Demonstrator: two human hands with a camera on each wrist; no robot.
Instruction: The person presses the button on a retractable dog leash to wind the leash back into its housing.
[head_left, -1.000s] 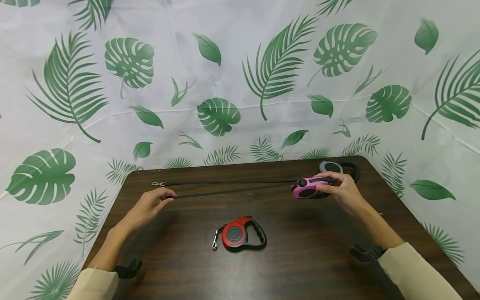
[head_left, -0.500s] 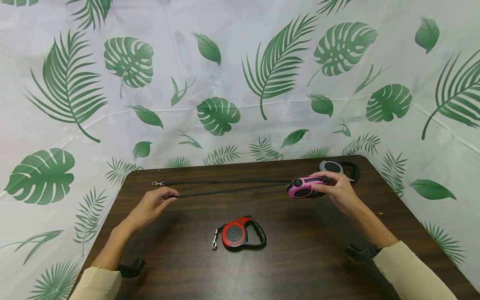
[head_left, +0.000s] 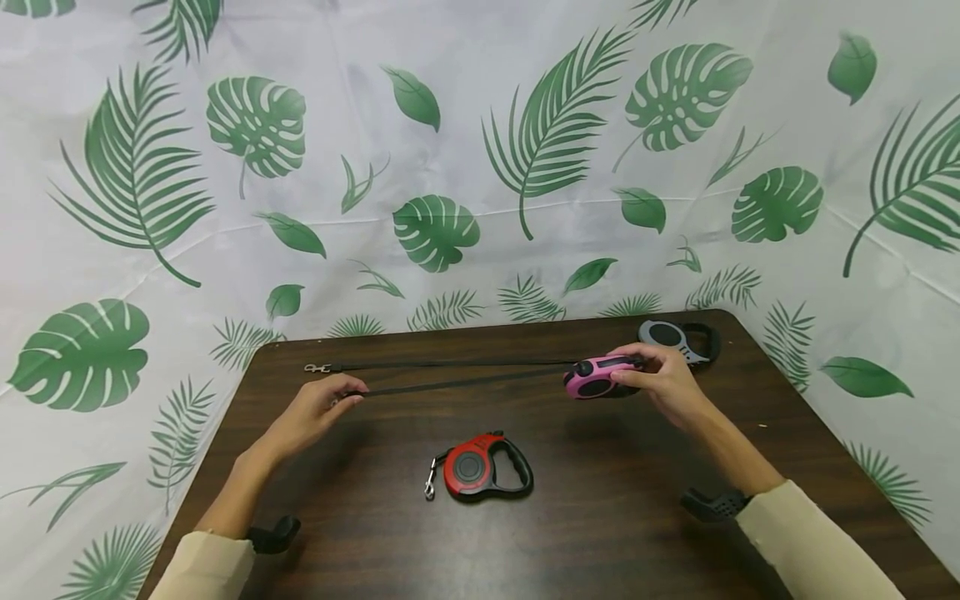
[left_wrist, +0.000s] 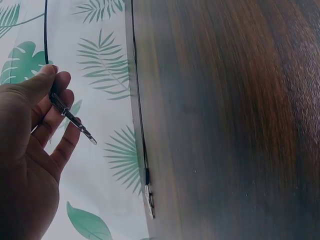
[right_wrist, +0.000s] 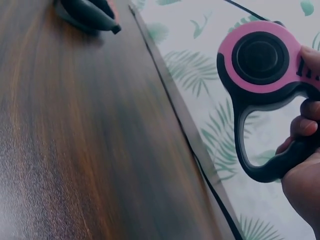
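L hand (head_left: 311,410) pinches strap (head_left: 465,382) nr clip (left_wrist: 73,118), R hand (head_left: 669,387) grips pink retractable leash (head_left: 592,367); prob best to ease strap in slowly, taut & untwisted.

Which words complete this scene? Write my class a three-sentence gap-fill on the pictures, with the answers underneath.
1. The right hand holds a retractable leash that is black and ____, while the left hand pinches its strap.
2. The gray retractable leash lies near the far ____ corner of the table.
3. In the head view, the metal clip of the red retractable leash lies to the ____ of its handle.

Missing words: pink; right; left.
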